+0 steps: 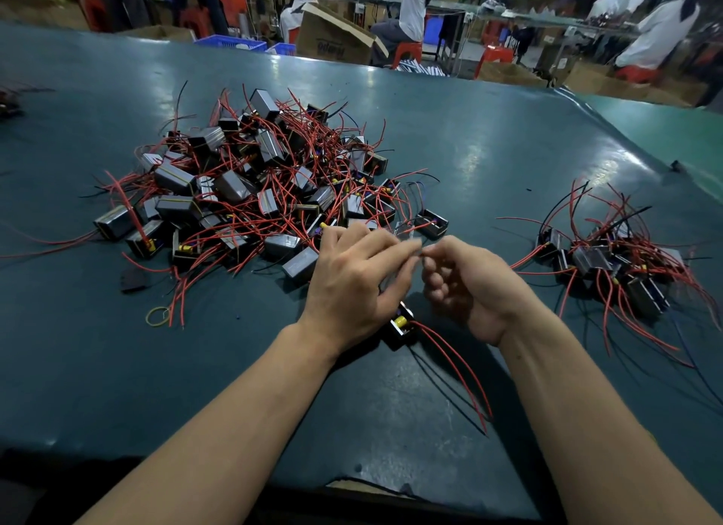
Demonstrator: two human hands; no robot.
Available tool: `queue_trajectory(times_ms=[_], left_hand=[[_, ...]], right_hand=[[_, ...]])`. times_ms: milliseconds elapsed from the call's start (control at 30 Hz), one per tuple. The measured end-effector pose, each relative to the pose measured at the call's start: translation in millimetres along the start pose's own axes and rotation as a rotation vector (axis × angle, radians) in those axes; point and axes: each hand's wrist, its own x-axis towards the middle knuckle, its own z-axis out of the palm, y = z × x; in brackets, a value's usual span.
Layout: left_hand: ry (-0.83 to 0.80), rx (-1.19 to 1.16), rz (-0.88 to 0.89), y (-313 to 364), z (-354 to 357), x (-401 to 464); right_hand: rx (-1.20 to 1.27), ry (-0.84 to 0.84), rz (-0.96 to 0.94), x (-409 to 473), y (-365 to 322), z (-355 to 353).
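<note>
Centre of frame: the left hand [352,278] lies knuckles-up over a black module [403,329]. Its fingers are bent and its thumb reaches down to the casing, gripping it. The module's yellow-capped end shows below the palm. Its red leads [454,364] trail toward the lower right across the green table [469,152].

The right hand [465,286] sits just beside, fingers curled. Its thumb and forefinger pinch a translucent strip [410,242] at the left fingertips; the strip is blurred and its nature cannot be told.

A large pile of modules [254,188] occupies the upper left. A smaller pile [614,262] lies at the right. A yellow rubber band [156,315] lies at the left.
</note>
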Motion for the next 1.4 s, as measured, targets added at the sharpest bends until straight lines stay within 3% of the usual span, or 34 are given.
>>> queue_trajectory(times_ms=[100, 200, 400, 533, 600, 667, 767, 867, 933, 1133, 1300, 1400], left_hand=[[0.063, -0.136, -0.222, 1, -5, 2], [0.173, -0.134, -0.384, -4, -10, 1], [-0.045, -0.107, -0.306, -4, -8, -4], [-0.055, -0.088, -0.237, -3, -7, -4], [0.055, -0.074, -0.302, -4, -10, -2], [0.157, -0.027, -0.455, -9, -16, -1], [0.099, 0.092, -0.626, -17, -23, -6], [-0.03, 0.172, -0.549, -11, -19, -7], [-0.133, 0.142, -0.489, -5, -18, -5], [-0.178, -0.387, -0.366, -6, -22, -10], [-0.116, -0.388, -0.45, -7, -20, -8], [-0.048, -0.185, -0.512, -10, -20, -7]], right_hand=[[-0.086, 0.056, -0.163, 0, -3, -8], [-0.142, -0.001, -0.223, -2, -2, -14], [-0.241, 0.004, -0.292, -4, -2, -14], [-0.34, -0.038, -0.237, -4, -1, -18], [-0.433, -0.082, -0.17, -6, -1, -18], [-0.54, -0.005, -0.183, -9, -2, -16], [-0.782, 0.124, -0.247, -13, -3, -11], [-1.15, 0.288, -0.244, -26, 6, 1], [-1.234, 0.409, -0.266, -38, 18, 16], [-1.162, 0.36, -0.291, -55, 32, 45], [-1.174, 0.42, -0.339, -46, 29, 45], [-1.178, 0.481, -0.31, -42, 25, 27]])
